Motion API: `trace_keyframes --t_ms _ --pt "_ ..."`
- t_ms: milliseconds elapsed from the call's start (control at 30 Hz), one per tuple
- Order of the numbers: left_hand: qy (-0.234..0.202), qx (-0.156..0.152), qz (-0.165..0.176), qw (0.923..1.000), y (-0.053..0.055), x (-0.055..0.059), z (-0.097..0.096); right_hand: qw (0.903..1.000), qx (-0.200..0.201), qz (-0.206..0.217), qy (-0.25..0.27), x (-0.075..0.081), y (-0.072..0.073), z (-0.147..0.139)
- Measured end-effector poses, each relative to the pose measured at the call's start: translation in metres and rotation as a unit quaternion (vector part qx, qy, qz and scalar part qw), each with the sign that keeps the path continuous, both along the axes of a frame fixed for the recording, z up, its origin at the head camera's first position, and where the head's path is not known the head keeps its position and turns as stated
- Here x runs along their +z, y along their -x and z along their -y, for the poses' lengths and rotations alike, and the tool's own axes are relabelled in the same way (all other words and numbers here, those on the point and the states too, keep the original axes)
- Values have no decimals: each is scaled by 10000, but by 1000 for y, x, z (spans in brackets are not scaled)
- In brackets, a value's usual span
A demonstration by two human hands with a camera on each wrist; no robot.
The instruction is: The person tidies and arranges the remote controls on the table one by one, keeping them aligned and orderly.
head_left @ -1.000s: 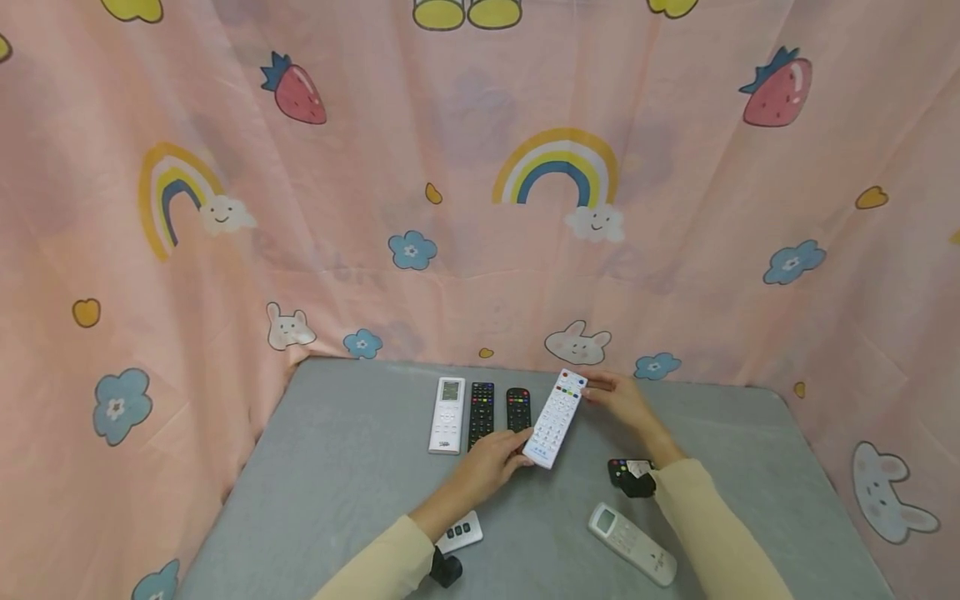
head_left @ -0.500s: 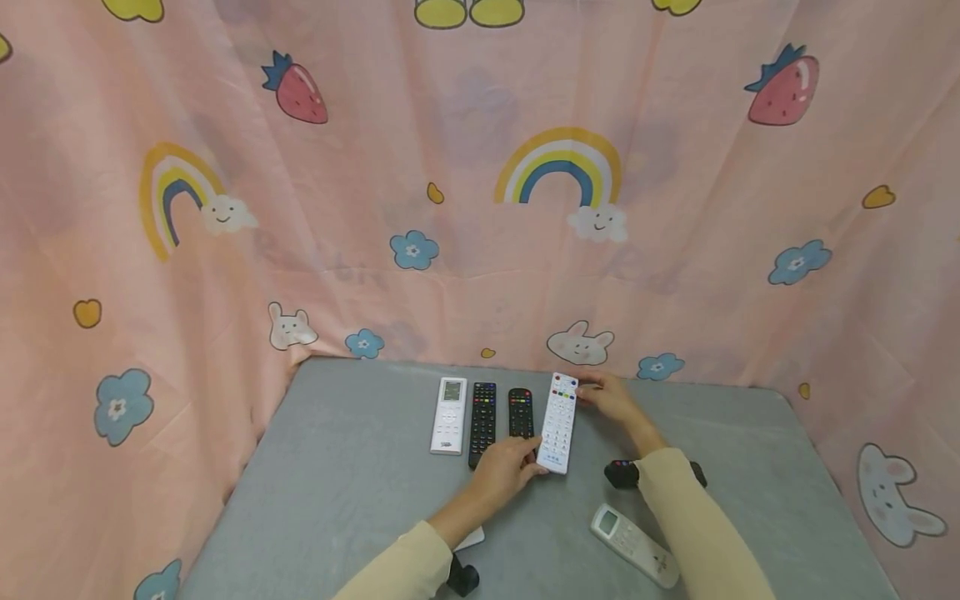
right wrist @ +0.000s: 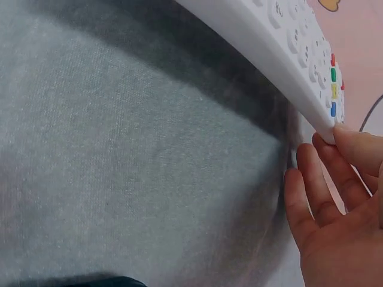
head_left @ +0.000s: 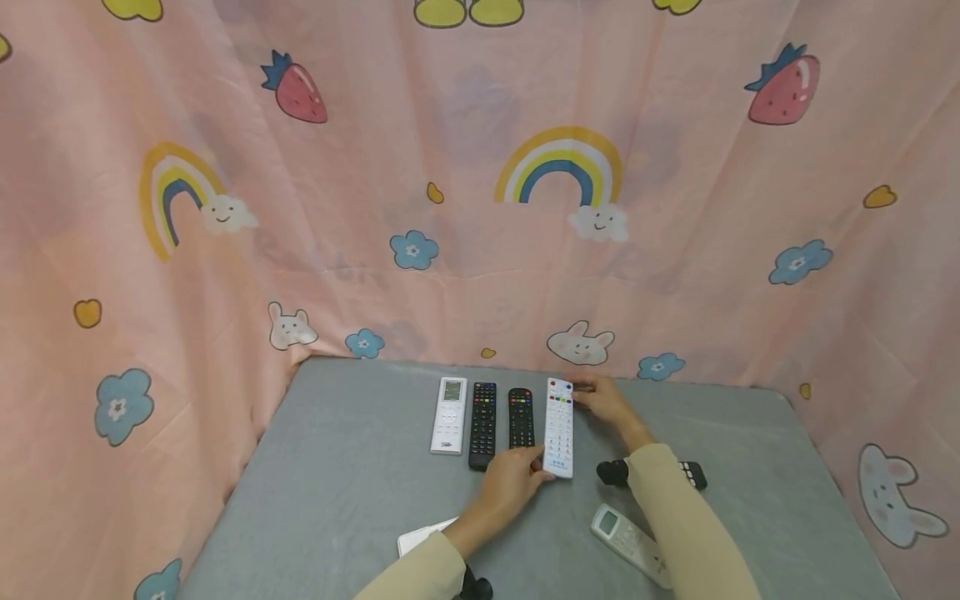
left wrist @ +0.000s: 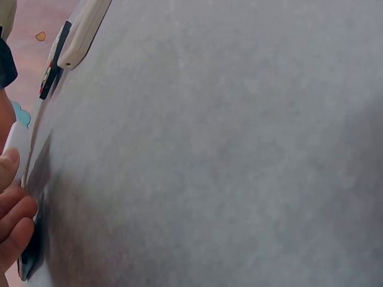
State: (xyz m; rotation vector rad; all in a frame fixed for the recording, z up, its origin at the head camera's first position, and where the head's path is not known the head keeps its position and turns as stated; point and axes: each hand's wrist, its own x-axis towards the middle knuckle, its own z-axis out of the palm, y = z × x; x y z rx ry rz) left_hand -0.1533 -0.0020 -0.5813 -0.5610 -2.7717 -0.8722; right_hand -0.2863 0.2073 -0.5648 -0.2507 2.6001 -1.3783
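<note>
Tabletop (head_left: 337, 492) — white remote (head_left: 558, 427), lettering (head_left: 558, 464) unreadable

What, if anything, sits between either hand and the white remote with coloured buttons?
Nothing visible: the left hand pinches the white remote at its near end, and the right hand pinches its far end.

White remote (head_left: 559, 429): long, slim, face up, rows of pale buttons, red/green/yellow/blue row near far end, blue print near end. Lies lengthwise away from the person, roughly parallel to the short black remote (head_left: 521, 417), just to its right, small gap between; far end reaches past that remote's far end. Left hand (head_left: 512, 485) grips near end, right hand (head_left: 603, 402) pinches far right corner. Shadow under it, looks raised; exact height unclear.
</note>
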Motion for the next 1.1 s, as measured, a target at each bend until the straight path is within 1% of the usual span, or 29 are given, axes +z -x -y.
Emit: trace_keyframes --t_ms 100,200,333,500,633,800,933,1100 --pt "-20 109 -62 9999 -2 -2 -2 10000 3 -46 -89 -2 -1 1" --pt "33 229 -148 9996 -3 -5 -5 9997 -8 -141 -209 -4 0 2" --pt "117 345 -187 9992 -5 -6 -7 9995 -3 -157 -257 -5 1 3" --pt "193 391 -144 9989 -7 -7 -9 9996 -82 -52 -277 -6 -1 6" --pt "234 395 -134 9989 -7 -10 -10 9991 -127 -53 -403 -7 -4 8" --pt "235 464 -160 9985 -8 -13 -12 9991 -271 157 -302 -11 -2 10" --pt "284 553 -241 9978 -10 -14 -12 9988 -270 177 -367 -13 -1 12" --pt "244 599 -172 9978 -12 -12 -13 9988 -302 203 -337 -12 -3 14"
